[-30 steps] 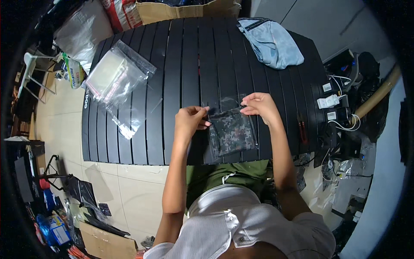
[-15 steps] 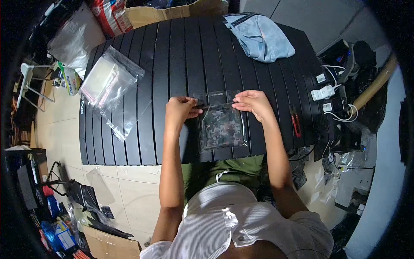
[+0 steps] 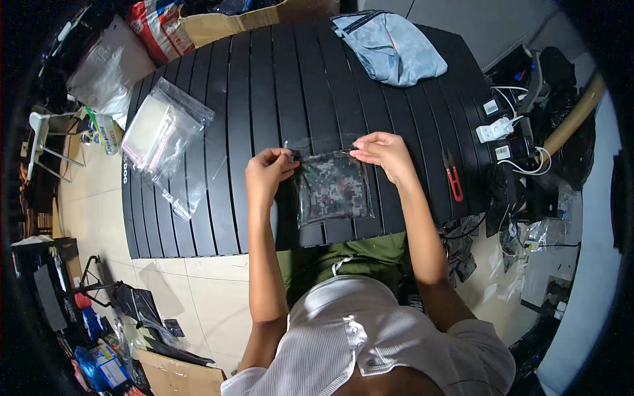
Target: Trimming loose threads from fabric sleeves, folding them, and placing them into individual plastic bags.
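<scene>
A clear plastic bag (image 3: 335, 216) with folded camouflage fabric (image 3: 332, 187) inside lies near the front edge of the black slatted table. My left hand (image 3: 269, 173) pinches the bag's upper left corner. At the upper right corner, the thumb and fingertips of my right hand (image 3: 386, 156) are closed on the same bag. Between my hands the bag's top edge is stretched across, and its clear flap extends beyond toward the far side. The fabric stays below my fingers, flat inside the plastic.
Clear plastic bags (image 3: 162, 135) lie in a stack at the table's left. Light blue cloth (image 3: 391, 49) is bunched at the far right. Red-handled thread snips (image 3: 453, 177) lie right of my right hand. White plugs and cables (image 3: 495, 131) hang beyond the table's right edge.
Both hands keep their pinch on the bag's top corners. The bag is slightly further left in view, along with the table, and its top edge looks more tightly spread.
</scene>
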The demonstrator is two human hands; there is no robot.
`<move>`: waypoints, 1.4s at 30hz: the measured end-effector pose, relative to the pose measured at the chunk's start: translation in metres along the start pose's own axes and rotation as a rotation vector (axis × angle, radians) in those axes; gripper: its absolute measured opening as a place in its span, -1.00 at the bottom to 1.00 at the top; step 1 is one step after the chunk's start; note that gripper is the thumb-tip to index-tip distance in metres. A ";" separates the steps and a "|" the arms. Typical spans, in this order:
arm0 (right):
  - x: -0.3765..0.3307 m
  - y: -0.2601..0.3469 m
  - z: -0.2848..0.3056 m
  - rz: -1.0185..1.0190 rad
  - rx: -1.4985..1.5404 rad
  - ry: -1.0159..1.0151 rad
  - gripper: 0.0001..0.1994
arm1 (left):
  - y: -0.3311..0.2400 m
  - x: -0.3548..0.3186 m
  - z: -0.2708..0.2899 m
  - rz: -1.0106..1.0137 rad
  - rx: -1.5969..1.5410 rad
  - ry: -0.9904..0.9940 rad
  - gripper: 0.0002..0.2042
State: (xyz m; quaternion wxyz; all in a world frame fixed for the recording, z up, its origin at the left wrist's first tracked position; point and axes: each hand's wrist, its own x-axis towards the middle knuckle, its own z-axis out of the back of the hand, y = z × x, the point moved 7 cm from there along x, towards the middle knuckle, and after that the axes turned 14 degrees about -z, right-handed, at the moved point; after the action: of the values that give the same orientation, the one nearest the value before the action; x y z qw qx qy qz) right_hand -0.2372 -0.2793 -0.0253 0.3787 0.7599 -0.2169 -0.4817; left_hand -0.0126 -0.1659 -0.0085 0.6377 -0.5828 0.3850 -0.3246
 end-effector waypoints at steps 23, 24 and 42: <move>-0.016 0.007 -0.002 0.276 -0.306 0.109 -0.88 | -0.010 0.002 0.009 -0.465 0.193 0.386 -0.92; -0.017 0.007 -0.001 0.275 -0.306 0.109 -0.88 | -0.010 0.001 0.010 -0.464 0.192 0.386 -0.92; -0.037 0.021 -0.005 0.510 -0.694 0.079 -0.89 | -0.031 -0.021 0.000 -0.828 0.630 0.547 -0.85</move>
State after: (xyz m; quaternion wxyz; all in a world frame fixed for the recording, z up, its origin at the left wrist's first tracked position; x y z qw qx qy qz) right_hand -0.2485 -0.2645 0.0135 0.7268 0.5273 -0.2081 -0.3879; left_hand -0.0220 -0.1513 0.0247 0.4776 -0.3622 0.1610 -0.7841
